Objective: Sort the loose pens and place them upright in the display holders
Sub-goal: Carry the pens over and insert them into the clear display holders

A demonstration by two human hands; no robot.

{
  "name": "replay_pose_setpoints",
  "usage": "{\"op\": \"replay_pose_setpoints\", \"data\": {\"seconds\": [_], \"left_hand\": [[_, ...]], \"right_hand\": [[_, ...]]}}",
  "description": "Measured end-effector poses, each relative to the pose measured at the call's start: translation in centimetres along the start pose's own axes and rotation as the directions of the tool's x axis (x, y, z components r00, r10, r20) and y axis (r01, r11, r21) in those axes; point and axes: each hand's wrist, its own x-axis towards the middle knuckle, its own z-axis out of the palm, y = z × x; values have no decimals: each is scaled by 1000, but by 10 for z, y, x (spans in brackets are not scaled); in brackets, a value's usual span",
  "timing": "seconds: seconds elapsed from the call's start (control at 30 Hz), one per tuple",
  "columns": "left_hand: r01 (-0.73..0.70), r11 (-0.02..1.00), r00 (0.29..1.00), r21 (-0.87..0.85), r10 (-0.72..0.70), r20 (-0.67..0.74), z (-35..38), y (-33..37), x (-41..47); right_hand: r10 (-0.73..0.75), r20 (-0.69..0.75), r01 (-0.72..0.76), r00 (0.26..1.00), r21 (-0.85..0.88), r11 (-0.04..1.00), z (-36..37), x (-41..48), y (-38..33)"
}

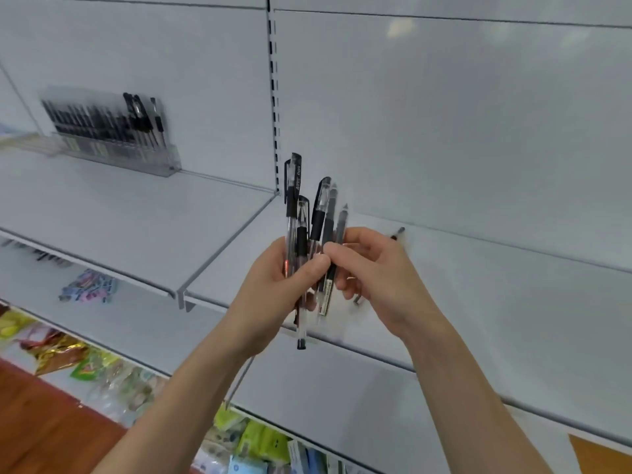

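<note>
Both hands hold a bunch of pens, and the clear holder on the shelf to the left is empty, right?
Not quite: the holder is not empty. The head view shows a row of black pens standing in it. The rest is right: the left hand and right hand both hold the bunch of pens, and the holder sits on the shelf to the left.

left hand (273, 282) grips pens (309, 234) | right hand (372, 278) pinches one | display holder (136, 155) far left on shelf (119, 206)
</note>
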Motion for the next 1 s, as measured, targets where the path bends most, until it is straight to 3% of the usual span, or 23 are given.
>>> {"op": "replay_pose_setpoints", "data": {"seconds": [0.13, 0.3, 0.63, 0.8, 1.0], "left_hand": [[11, 1000, 1000, 11, -11, -18, -46, 0, -19], [6, 1000, 970, 4, -5, -245, -118, -1, -43], [1, 997, 864, -75, -39, -502, -347, 4, -87], [7, 997, 860, -77, -45, -508, -418, 1, -78], [-24, 998, 877, -65, -10, -481, -473, -6, -38]], "right_hand": [[37, 115, -39, 993, 22, 999, 41, 8, 7], [14, 194, -23, 981, 47, 999, 119, 24, 14], [28, 268, -36, 963, 27, 999, 344, 83, 36], [-3, 177, 20, 984, -94, 995, 395, 147, 28], [-220, -84, 182, 972, -320, 930, 402, 245, 20]]}}
